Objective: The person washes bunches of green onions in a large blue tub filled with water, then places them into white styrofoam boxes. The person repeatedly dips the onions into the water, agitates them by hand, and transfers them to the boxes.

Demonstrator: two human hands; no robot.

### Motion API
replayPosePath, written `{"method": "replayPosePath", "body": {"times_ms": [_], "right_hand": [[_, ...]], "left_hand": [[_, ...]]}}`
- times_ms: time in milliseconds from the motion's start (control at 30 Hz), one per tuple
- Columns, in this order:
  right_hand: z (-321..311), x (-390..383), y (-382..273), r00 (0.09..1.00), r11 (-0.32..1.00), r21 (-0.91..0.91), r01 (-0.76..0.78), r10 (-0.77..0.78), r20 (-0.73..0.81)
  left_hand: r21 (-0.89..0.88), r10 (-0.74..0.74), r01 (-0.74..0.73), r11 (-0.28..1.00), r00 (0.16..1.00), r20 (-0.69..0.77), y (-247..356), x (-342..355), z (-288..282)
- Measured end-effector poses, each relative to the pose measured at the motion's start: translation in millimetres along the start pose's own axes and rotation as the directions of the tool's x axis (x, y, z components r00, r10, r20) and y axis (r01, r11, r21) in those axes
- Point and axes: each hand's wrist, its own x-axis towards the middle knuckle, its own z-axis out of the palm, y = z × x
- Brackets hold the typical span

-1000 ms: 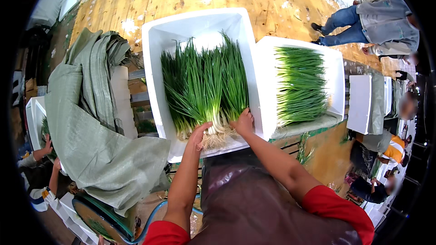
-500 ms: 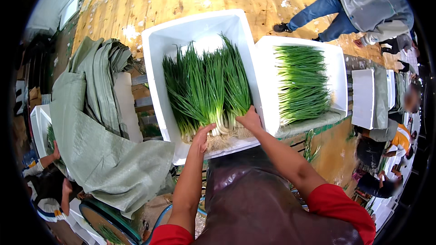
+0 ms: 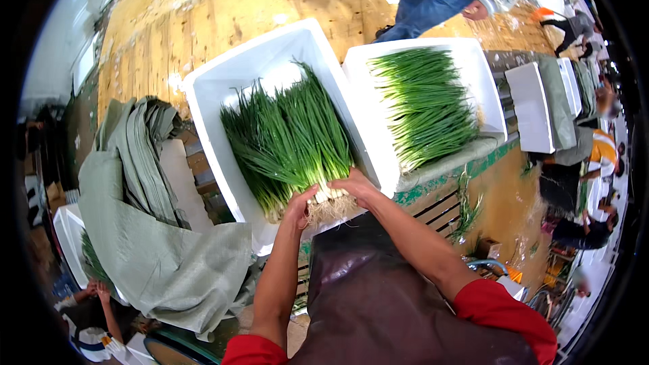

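Observation:
Green onions (image 3: 291,132) with white stems and pale roots fill much of a deep white foam box (image 3: 206,105) in front of me. My left hand (image 3: 298,208) presses against the left side of a bunch at its root end, thumb over the stems. Across from it, my right hand (image 3: 356,187) grips the bunch's right side. Roots (image 3: 330,210) hang out between my two hands, by the box's near edge. Some fingers are hidden beneath or behind the stems.
A second white foam box (image 3: 490,88) of green onions (image 3: 427,105) adjoins on the right. Grey-green woven sheeting (image 3: 162,243) drapes at left. Beyond the boxes, a person in jeans (image 3: 422,0) stands on the wooden floor (image 3: 236,0). Other people work at far right and lower left.
My hands have come closer together around the stems, the right one moving inward. The boxes sit further left in view. The person in jeans has shifted left and nearer the second box.

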Motion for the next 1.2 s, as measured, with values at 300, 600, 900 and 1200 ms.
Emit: {"method": "replayPosePath", "body": {"times_ms": [300, 600, 900, 1200], "right_hand": [[-25.5, -130.5, 1.8, 0.951, 0.962, 0.038, 0.269, -0.272, 0.146], [-112.8, -292.4, 140.3, 0.922, 0.903, 0.224, 0.367, -0.385, 0.044], [-158.0, -481.1, 322.6, 0.759, 0.498, 0.582, 0.643, -0.309, -0.573], [-141.6, -569.9, 496.3, 0.150, 0.077, 0.191, 0.979, 0.365, -0.919]], "left_hand": [[0.079, 0.108, -0.108, 0.991, 0.994, 0.011, -69.5, -86.6, 29.7], [0.460, -0.019, -0.060, 0.886, 0.986, 0.166, -211.6, -171.4, 92.0], [0.837, -0.689, 0.099, 0.538, 0.623, 0.370, -375.2, -186.9, 202.6], [0.955, -0.952, -0.261, 0.139, 0.231, 0.201, -639.7, -180.9, 274.6]]}}
